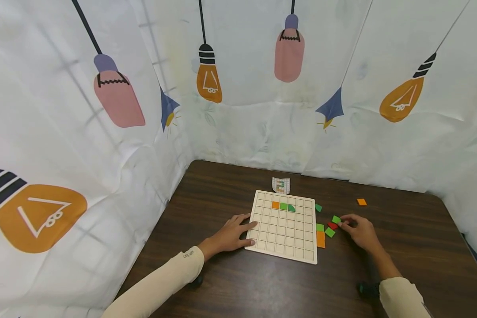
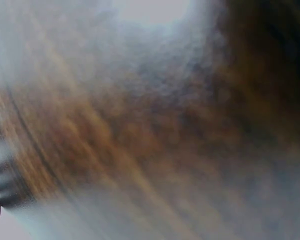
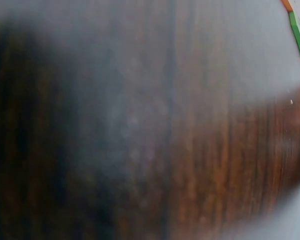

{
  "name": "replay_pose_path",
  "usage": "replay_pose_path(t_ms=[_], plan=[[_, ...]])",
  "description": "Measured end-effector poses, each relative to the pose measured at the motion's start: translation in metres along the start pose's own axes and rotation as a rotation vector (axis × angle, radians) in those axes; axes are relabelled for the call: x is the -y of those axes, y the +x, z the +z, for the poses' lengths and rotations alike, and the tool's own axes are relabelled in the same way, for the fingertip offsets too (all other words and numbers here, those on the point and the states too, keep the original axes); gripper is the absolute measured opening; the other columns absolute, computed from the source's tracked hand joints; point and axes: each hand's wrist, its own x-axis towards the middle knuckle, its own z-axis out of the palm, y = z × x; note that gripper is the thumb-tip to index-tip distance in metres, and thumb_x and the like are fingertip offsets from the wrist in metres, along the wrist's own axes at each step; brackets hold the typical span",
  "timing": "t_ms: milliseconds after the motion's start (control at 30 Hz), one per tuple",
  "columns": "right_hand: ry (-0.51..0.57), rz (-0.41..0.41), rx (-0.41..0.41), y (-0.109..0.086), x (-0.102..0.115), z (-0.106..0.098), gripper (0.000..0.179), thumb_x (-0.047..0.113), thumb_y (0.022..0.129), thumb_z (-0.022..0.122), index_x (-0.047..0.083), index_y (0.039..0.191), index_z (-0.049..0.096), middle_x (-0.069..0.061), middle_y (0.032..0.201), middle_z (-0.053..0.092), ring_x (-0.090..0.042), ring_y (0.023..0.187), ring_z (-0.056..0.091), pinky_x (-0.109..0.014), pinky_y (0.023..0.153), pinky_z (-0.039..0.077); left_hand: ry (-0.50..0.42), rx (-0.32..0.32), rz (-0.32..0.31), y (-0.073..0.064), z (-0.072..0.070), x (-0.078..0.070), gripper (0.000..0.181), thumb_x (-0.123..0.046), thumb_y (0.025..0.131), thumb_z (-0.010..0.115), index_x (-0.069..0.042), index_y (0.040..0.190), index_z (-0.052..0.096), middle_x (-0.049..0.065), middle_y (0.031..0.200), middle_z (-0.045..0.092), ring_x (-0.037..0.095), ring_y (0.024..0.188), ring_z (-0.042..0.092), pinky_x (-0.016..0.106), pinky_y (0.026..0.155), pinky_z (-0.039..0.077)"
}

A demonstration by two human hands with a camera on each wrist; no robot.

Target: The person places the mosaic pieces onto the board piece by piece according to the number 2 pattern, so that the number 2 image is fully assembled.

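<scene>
A pale wooden grid board [image 1: 282, 240] lies on the dark table. An orange square tile [image 1: 276, 205], a light green square tile [image 1: 284, 206] and a dark green rounded tile [image 1: 292, 208] sit side by side in one of its upper rows. My left hand [image 1: 231, 234] rests at the board's left edge, fingers spread over the rim. Right of the board, my right hand [image 1: 357, 229] pinches a light green tile [image 1: 336, 219] between thumb and forefinger. Just below that tile are a red tile [image 1: 332, 225] and another light green tile [image 1: 330, 232].
A small printed pattern card [image 1: 281, 185] lies behind the board. Along the board's right edge are a dark green tile [image 1: 318, 207], a light green tile [image 1: 319, 227] and orange pieces [image 1: 320, 239]. One orange tile [image 1: 361, 202] lies farther right. A patterned curtain [image 1: 254, 132] hangs behind the table.
</scene>
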Motion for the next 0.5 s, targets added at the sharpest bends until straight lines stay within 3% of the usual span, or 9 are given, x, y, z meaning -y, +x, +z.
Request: replay_pose_path(t_ms=[300,500], plan=[[-0.020,0.061,0.084,-0.0001,-0.0004,-0.0047,0.032,0.024,0.096,0.071,0.003,0.119,0.069,-0.016,0.107,0.068,-0.031,0.096,0.061,-0.043,0.077,0.047,0.002,0.009,-0.008,-0.0008,-0.0008,0.0000,0.068,-0.055,0.098,0.058,-0.025,0.156,0.039,0.012,0.164,0.026,0.036,0.147,0.030,0.060,0.113,0.031],[-0.040,0.049,0.100,0.0019,-0.0007,-0.0042,0.037,0.022,0.094,0.072,0.000,0.124,0.068,-0.020,0.111,0.065,-0.038,0.101,0.061,-0.057,0.085,0.047,0.007,0.009,-0.008,-0.0005,-0.0013,0.0001,0.069,-0.055,0.097,0.058,-0.025,0.156,0.040,0.012,0.164,0.026,0.036,0.147,0.031,0.061,0.112,0.032]])
